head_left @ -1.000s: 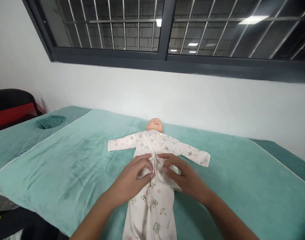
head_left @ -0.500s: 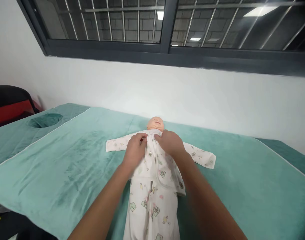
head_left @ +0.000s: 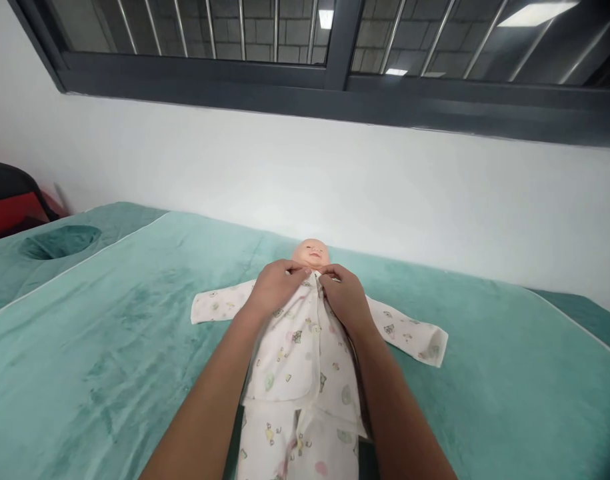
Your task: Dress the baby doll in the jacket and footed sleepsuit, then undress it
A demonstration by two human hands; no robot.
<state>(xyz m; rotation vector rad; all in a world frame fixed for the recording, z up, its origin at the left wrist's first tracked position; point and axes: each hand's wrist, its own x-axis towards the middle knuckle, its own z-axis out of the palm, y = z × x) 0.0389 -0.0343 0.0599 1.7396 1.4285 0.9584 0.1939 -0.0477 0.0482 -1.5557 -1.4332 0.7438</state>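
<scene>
A baby doll [head_left: 312, 252] lies on its back in a white printed shirt [head_left: 295, 360] and matching trousers [head_left: 275, 443]. Both sleeves stretch out sideways. At the neckline, my left hand [head_left: 279, 285] pinches the shirt's front edge on the left. My right hand [head_left: 345, 293] grips the opposite edge just beside it, fingers bent. The two front panels meet down the middle of the chest, lying nearly edge to edge. My fingertips cover part of the collar, so any fastener there is hard to make out.
The doll rests on a teal padded bed [head_left: 135, 347] with a round hole [head_left: 62, 241] at its left end. Behind it rise a white wall [head_left: 335, 187] and a dark-framed window [head_left: 235, 83]. A red and black object [head_left: 12, 200] stands at far left.
Both hands have drawn closer together at the neckline. The shirt's front panels now lie flatter and straighter over the trousers. My view has shifted closer and tilted down.
</scene>
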